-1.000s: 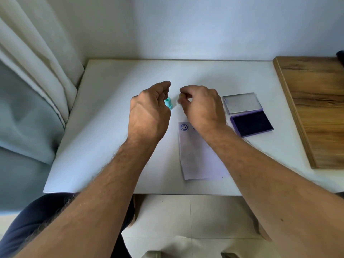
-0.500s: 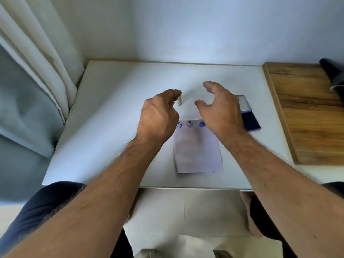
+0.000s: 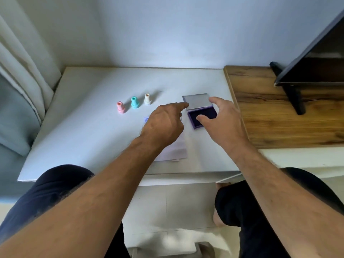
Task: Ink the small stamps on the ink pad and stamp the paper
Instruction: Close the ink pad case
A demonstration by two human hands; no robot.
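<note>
Both hands, left hand (image 3: pixel 163 123) and right hand (image 3: pixel 221 120), hover empty and relaxed over paper (image 3: pixel 176 149) and open ink pad (image 3: pixel 202 116); stamps (image 3: pixel 134 102) stand untouched beyond; risk: fingers smearing ink.

Lighting: soft, cool daylight, moderately bright, entering from the left by the curtain (image 3: pixel 24 75). Shadows: short and faint, cast to the right of the three small stamps (image 3: pixel 134 102); a diffuse shadow under the left hand (image 3: pixel 163 125) on the white table (image 3: pixel 83 131). Glare: mild sheen on the ink pad's open lid (image 3: pixel 197 100). Blur: slight softness overall; paper (image 3: pixel 175 151) washed pale. Distortion: wide-angle stretch at the edges, forearms swollen toward the bottom corners, wall lines bowed.
</note>
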